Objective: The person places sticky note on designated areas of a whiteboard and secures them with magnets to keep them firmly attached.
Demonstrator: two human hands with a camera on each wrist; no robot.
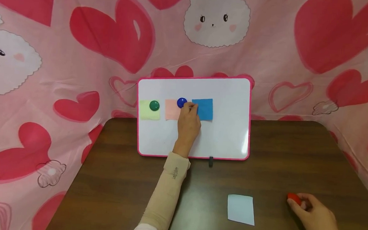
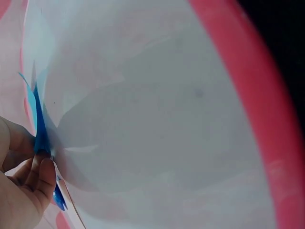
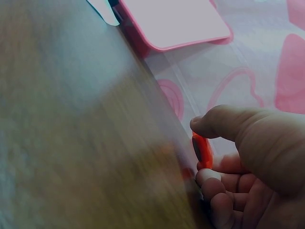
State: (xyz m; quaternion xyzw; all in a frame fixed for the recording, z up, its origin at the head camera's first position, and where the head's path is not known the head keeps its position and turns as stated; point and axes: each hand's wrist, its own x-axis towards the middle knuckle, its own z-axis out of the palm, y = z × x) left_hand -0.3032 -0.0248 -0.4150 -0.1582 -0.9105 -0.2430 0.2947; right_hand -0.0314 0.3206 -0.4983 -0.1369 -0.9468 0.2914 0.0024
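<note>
A blue sticky note point(image 1: 205, 110) lies against the whiteboard point(image 1: 230, 132), its left edge pinched by my left hand point(image 1: 189, 122). In the left wrist view the blue note point(image 2: 40, 119) stands partly away from the board, between thumb and fingers. Left of it, a blue round magnet point(image 1: 181, 102) sits on a pink sticky note point(image 1: 171, 110), which my left hand partly covers. A green round magnet point(image 1: 154, 105) rests on a yellow-green note point(image 1: 149, 115). Over the table's right side, my right hand point(image 1: 318, 216) pinches a red round magnet point(image 1: 293, 198), its dark back visible in the right wrist view.
A pale blue sticky note point(image 1: 240, 209) lies on the brown wooden table point(image 1: 120, 181), left of my right hand. The pink-framed whiteboard leans at the table's back, with a small black clip point(image 1: 211, 161) at its lower edge. Behind hangs a pink heart-patterned cloth point(image 1: 175, 51).
</note>
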